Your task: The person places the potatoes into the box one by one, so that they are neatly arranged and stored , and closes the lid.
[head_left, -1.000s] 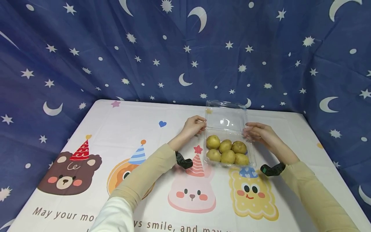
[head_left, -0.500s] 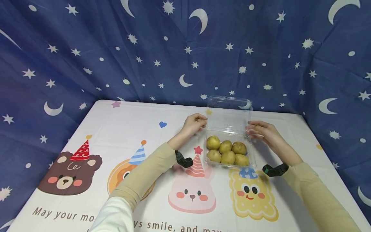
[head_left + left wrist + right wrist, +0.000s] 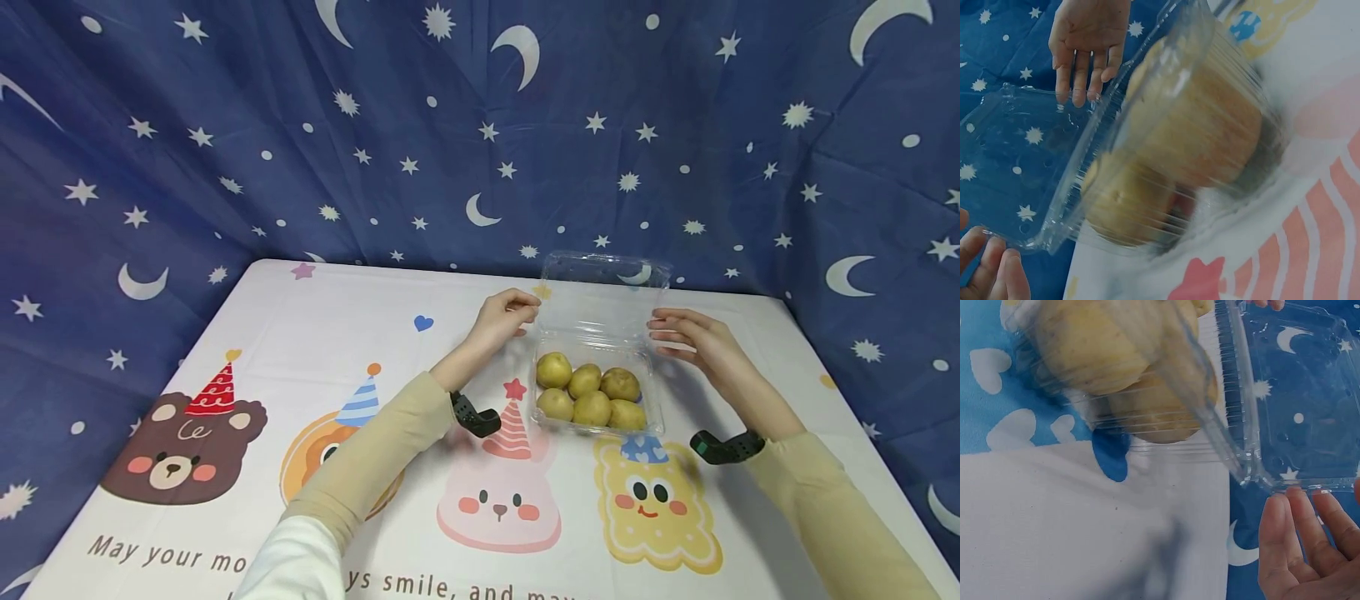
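A clear plastic clamshell box (image 3: 652, 414) stands on the table with its lid (image 3: 600, 296) raised at the back. Several potatoes (image 3: 591, 408) sit inside the base. My left hand (image 3: 504, 318) is at the lid's left edge, fingers loosely bent. In the left wrist view, its fingertips (image 3: 991, 250) touch that edge; its thumb is mostly out of view. On the other side is my right hand (image 3: 697, 337). The right wrist view shows its fingers (image 3: 1300, 531) fairly straight, tips at the lid's right edge.
A white cloth (image 3: 360, 325) printed with party-hat characters covers the table. Behind it hangs a dark blue curtain (image 3: 420, 75) with stars and moons. A black wrist strap device (image 3: 474, 417) shows on the left wrist, another device (image 3: 726, 447) on the right.
The lid has tipped farther back, its upper edge shifting right. My right hand has moved outward to the right, while my left hand has moved slightly up. Box base and potatoes stay in place.
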A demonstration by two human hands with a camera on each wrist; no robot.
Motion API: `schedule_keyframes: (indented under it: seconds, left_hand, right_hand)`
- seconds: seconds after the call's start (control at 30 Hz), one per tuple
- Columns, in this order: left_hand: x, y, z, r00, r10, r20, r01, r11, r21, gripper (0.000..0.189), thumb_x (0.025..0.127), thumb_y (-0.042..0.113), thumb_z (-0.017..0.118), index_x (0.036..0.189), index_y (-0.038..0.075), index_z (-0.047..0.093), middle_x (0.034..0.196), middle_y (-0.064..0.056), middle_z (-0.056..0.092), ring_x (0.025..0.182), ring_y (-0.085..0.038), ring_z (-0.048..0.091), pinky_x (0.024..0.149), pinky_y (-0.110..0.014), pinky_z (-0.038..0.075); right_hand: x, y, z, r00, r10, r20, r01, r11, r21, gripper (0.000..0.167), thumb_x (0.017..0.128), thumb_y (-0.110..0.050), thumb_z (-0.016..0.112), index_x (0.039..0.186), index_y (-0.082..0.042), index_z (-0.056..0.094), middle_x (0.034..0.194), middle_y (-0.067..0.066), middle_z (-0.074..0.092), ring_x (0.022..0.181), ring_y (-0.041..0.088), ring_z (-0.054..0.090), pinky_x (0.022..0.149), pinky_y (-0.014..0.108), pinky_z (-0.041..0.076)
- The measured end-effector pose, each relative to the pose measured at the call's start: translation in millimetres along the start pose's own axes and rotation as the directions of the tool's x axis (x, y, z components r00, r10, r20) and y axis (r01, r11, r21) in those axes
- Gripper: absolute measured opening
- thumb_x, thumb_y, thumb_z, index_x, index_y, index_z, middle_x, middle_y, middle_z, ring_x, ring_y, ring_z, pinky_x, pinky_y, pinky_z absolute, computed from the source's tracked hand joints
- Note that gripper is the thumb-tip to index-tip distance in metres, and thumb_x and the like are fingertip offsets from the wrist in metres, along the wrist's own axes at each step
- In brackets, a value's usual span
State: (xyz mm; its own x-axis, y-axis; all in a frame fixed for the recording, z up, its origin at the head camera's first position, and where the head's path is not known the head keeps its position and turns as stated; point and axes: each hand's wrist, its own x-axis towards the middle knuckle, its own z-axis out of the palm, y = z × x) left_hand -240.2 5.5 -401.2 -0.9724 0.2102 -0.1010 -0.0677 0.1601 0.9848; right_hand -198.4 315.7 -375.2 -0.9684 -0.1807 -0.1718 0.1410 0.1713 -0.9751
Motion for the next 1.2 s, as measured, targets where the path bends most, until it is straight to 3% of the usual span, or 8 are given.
schedule_keyframes:
  seconds: [0.37, 0.63, 0.8, 1.0, 1.2]
  left_hand:
    - [-19.7, 9.5, -5.7, 0.997, 0.079, 0.027, -0.079, 0.997, -0.013, 0.026, 0.095, 0.019, 0.058, 0.117, 0.008, 0.063, 0.117, -0.012, 0.065, 0.109, -0.024, 0.061, 0.082, -0.030, 0.055]
    - [-36.7, 13.5, -7.5, 0.990, 0.136, 0.044, -0.136, 0.991, -0.016, 0.029, 0.093, 0.027, 0.061, 0.117, 0.011, 0.064, 0.117, -0.008, 0.066, 0.106, -0.018, 0.061, 0.080, -0.025, 0.052]
    - [-50.6, 16.3, -6.0, 0.987, 0.155, 0.043, -0.155, 0.988, -0.006, 0.029, 0.091, 0.032, 0.063, 0.114, 0.014, 0.065, 0.116, -0.004, 0.066, 0.110, -0.015, 0.058, 0.084, -0.026, 0.050]
    - [-66.7, 18.7, -0.1, 0.989, 0.143, 0.024, -0.143, 0.990, 0.004, 0.029, 0.093, 0.036, 0.060, 0.111, 0.014, 0.066, 0.118, -0.003, 0.062, 0.114, -0.016, 0.053, 0.096, -0.033, 0.046]
    - [-78.0, 13.9, 2.1, 0.998, 0.067, 0.008, -0.067, 0.998, -0.013, 0.025, 0.093, 0.032, 0.060, 0.107, 0.013, 0.067, 0.118, -0.004, 0.057, 0.115, -0.017, 0.051, 0.098, -0.036, 0.044]
  right_hand:
    - [-14.3, -9, 1, 0.997, -0.076, 0.021, 0.075, 0.997, 0.020, 0.030, 0.101, -0.028, 0.046, 0.128, -0.015, 0.052, 0.112, -0.014, 0.066, 0.102, 0.001, 0.063, 0.083, 0.017, 0.052]
    - [-29.9, -12, 1, 0.987, -0.152, 0.044, 0.147, 0.985, 0.085, 0.032, 0.102, -0.024, 0.044, 0.130, -0.012, 0.054, 0.119, -0.012, 0.064, 0.108, 0.001, 0.062, 0.085, 0.016, 0.052]
    - [-41.6, -12, 5, 0.983, -0.185, 0.013, 0.184, 0.982, 0.052, 0.033, 0.102, -0.024, 0.044, 0.130, -0.008, 0.053, 0.119, -0.013, 0.063, 0.106, -0.001, 0.062, 0.083, 0.015, 0.052]
    - [-57.4, -9, 10, 0.977, -0.201, -0.070, 0.200, 0.979, -0.028, 0.029, 0.102, -0.024, 0.045, 0.123, -0.010, 0.059, 0.116, -0.013, 0.063, 0.105, -0.002, 0.062, 0.082, 0.013, 0.051]
    - [-65.8, -1, 18, 0.968, -0.224, -0.112, 0.232, 0.971, 0.056, 0.022, 0.100, -0.018, 0.049, 0.109, -0.008, 0.066, 0.111, -0.010, 0.066, 0.102, 0.000, 0.061, 0.082, 0.015, 0.053]
